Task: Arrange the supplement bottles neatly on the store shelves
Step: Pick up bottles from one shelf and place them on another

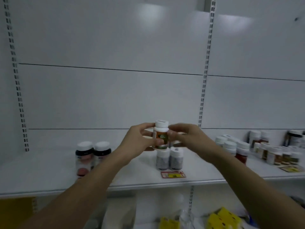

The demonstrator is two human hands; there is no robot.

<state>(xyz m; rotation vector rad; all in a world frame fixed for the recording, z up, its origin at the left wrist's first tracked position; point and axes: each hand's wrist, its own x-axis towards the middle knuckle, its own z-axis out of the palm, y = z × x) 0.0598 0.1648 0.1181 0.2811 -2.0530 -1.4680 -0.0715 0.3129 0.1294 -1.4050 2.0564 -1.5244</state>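
Bottle: white-capped bottle (161, 134), upright, above two grey bottles (169, 158) on the shelf (49, 171)
Left hand (140, 139): fingers curled round its left side
Right hand (184, 136): fingers blurred, touching its right side; grip cannot be told

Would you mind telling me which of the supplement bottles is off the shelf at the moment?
The orange-labelled bottle with the white cap, held upright between the left hand and right hand; all the others stand on the shelf.

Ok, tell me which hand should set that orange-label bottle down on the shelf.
Probably the left hand: its fingers wrap the orange-label bottle firmly. The right hand looks blurred, so its hold is unclear. The shelf is bare under the left.
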